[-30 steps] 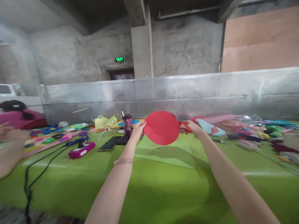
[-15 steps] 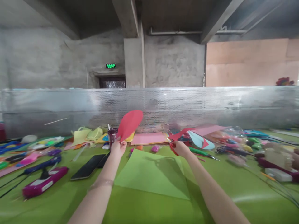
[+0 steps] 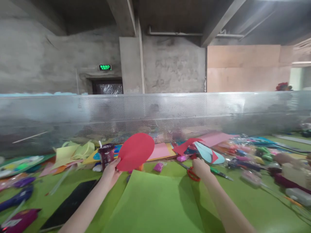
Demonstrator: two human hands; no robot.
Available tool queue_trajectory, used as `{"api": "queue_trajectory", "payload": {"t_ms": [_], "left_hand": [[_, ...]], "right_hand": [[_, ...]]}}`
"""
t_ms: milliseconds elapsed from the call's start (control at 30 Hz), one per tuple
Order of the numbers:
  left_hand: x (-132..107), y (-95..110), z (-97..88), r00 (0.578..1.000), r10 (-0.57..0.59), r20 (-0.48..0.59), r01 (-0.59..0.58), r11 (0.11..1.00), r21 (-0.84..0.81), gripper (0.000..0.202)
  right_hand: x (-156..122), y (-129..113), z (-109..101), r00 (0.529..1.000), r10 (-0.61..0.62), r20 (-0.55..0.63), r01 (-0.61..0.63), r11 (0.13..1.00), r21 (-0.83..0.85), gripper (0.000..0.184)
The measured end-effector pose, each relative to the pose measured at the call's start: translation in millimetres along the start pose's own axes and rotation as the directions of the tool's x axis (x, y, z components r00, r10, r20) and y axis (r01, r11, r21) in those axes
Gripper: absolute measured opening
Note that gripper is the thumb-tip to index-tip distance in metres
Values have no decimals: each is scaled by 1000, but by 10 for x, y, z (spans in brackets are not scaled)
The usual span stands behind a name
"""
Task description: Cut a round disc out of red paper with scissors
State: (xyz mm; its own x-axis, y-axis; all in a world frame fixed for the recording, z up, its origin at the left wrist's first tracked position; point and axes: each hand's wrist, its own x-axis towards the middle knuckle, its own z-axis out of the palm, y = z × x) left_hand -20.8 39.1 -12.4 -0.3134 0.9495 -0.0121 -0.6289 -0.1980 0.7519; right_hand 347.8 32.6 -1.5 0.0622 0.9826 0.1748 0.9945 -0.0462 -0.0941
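My left hand pinches the lower left edge of a red paper disc and holds it up above the green table cover. My right hand grips red-handled scissors low over the cover, their blades pointing left towards a pink lump. A light green paper sheet lies flat between my arms. A red paper offcut rests just beyond my right hand.
A dark purple cup with a straw stands by my left hand. A black phone lies at the left, with a magenta case beyond it. Coloured paper sheets and packets of craft items crowd the back, before a perforated metal barrier.
My right hand has come away from the disc and dropped to the table with the scissors. The left hand has lowered the disc. The view has swung right and closer to the table.
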Motion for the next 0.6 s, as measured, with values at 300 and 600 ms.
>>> {"api": "queue_trajectory", "payload": {"t_ms": [300,600], "left_hand": [[-152,-42,90,998,-40,47,38,999,37,13],[-144,217,-62,995,22,100,-17,999,-50,14]], "right_hand": [[35,-120,104,890,-307,336,244,945,217,48],[-52,-143,37,864,-384,325,290,908,301,21]]}}
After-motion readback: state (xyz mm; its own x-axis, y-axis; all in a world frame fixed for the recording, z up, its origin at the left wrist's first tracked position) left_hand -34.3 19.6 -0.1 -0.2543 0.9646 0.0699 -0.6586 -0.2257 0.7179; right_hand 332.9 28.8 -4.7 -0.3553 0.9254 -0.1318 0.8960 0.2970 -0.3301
